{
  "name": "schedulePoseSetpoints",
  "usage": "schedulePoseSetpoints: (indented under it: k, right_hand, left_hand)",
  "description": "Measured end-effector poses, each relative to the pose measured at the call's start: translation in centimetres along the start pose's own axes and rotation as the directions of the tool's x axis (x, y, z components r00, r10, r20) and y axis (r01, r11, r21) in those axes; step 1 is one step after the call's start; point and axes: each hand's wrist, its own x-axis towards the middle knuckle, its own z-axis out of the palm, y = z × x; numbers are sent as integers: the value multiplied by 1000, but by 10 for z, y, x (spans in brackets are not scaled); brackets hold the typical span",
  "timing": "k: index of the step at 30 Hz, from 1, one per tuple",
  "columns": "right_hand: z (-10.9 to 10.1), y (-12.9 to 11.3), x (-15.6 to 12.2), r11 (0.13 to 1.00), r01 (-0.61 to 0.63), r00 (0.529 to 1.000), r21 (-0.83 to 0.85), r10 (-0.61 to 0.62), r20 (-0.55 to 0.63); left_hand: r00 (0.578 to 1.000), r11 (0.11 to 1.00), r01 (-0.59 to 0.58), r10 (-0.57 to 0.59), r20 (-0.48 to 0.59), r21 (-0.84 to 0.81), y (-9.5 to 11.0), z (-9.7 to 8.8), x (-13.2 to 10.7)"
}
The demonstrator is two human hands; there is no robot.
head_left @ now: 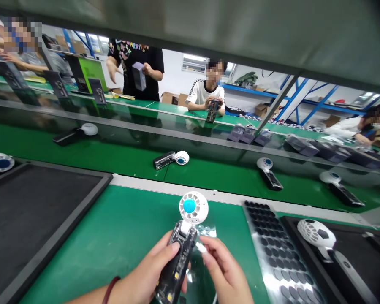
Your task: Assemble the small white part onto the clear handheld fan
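Observation:
My left hand (148, 274) grips the black handle of a small hand-held fan (190, 211), whose white round head with a blue centre points away from me. My right hand (224, 270) sits just right of the handle, fingertips pinching a small clear film or sticker against it. Under both hands lies a clear plastic sheet (207, 231) on the green bench (129, 228). To the right rests a long sheet of dark round stickers (277, 249).
A black mat (34, 211) covers the left of the bench, and another black tray at right holds a finished white fan (318, 234). Several fans ride the green conveyor (209, 171) beyond. Other people work across the line, handling boxes and fans.

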Motion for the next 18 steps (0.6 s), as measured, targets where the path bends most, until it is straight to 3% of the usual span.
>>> schedulePoseSetpoints:
  k: [3,6,8,12,18]
  right_hand:
    - [0,-1,-2,980,165,986,-113,-168,-18]
    - [-2,-4,-2,909,347,937,-231,-346,47]
    - [-4,-6,-1,876,405,914,-261,-400,74]
    - [-3,-6,-1,863,418,907,-282,-411,87]
    - [5,1,-5,878,347,935,-330,-351,49]
  left_hand:
    - [1000,999,-3,4,-27,34,1,1,-2]
    - [1000,998,-6,8,-27,68,1,1,-4]
    - [999,997,2,1,-41,74,0,2,-4]
    - [999,996,8,-5,-41,85,2,1,-2]
    - [999,950,-24,17,27,312,2,-6,1]
